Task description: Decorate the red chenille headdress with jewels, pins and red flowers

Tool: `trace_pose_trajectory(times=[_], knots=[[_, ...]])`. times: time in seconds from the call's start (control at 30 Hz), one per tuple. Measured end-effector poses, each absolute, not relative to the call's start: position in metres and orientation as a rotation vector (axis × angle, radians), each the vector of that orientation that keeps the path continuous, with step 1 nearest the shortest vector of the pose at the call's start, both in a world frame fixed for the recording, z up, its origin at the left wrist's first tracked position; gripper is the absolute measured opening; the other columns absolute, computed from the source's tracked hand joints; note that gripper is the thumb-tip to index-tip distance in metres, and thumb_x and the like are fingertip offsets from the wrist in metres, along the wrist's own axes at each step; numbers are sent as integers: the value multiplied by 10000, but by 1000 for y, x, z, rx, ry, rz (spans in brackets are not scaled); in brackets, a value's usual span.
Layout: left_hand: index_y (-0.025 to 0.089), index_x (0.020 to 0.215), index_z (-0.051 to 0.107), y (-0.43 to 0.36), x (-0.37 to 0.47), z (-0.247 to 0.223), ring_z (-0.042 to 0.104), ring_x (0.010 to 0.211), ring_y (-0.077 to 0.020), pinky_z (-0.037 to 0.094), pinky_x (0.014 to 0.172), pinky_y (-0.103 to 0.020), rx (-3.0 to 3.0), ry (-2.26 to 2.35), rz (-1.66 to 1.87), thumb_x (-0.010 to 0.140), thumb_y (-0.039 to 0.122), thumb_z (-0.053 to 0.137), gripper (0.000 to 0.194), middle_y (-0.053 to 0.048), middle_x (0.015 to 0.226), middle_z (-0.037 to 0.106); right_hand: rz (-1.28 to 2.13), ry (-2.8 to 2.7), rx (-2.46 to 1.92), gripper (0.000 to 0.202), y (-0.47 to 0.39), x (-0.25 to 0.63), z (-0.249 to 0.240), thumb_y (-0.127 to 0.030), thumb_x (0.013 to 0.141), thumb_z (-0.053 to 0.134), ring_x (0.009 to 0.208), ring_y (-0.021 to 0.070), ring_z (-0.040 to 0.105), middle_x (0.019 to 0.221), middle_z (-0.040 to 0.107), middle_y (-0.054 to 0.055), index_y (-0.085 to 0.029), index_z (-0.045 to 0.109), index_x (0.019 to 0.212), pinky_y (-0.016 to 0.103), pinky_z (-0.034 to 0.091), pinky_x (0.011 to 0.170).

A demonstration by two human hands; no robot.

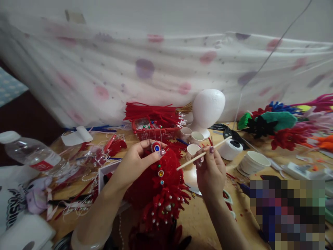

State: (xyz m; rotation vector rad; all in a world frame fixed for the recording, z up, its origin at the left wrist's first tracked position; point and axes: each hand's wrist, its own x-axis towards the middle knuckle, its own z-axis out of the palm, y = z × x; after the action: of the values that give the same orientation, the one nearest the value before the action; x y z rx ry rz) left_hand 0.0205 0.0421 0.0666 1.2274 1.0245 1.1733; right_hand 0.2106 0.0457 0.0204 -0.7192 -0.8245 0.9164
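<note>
My left hand (142,159) pinches a blue-gemmed ornament (156,148) at the top of a red headpiece (169,163). Below it on the headpiece run a green bead, a yellow gem (161,173) and a light blue gem (162,182). Lower down is a red flower cluster (166,208) dotted with pearls. My right hand (212,170) is closed round a thin wooden stick (188,162), whose lower left end points at the headpiece's right side.
Behind stand a red basket (156,133), a white foam head (208,107) and paper cups (197,137). At right are a thread spool (230,149), stacked cups (255,162) and colourful flowers (283,128). A plastic bottle (33,152) lies left.
</note>
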Motion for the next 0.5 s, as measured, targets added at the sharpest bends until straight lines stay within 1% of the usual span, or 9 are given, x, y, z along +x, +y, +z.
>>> trace_pose_trajectory(times=[0.1,0.2,0.37,0.5], knots=[[195,950,737,42,19,65,671,787,-138,508,724,-223,1237,1028,1160,723,269,774,242,-17,906,766,938,-720,-710,331,45,220,22,-471,749,783,545,84,394,637,479,-46,-199,597,719,211,350,499],[199,1014,689,41,16,66,687,835,-135,503,747,-208,1223,1009,1195,725,228,782,305,-14,935,766,1017,-673,-708,315,42,227,18,-449,710,813,545,76,417,647,509,-41,-194,633,748,199,365,505],[186,1158,567,41,18,69,708,877,-162,516,788,-242,1149,1020,1233,704,220,811,516,-32,929,767,1075,-612,-755,312,39,235,5,-454,666,832,549,99,443,590,522,-32,-196,671,738,214,374,509],[166,1170,554,40,20,70,700,849,-155,506,768,-236,1137,1062,1241,697,255,824,552,-49,933,768,1081,-600,-768,287,39,240,-1,-437,684,818,557,106,446,627,527,-28,-202,665,741,228,384,514]])
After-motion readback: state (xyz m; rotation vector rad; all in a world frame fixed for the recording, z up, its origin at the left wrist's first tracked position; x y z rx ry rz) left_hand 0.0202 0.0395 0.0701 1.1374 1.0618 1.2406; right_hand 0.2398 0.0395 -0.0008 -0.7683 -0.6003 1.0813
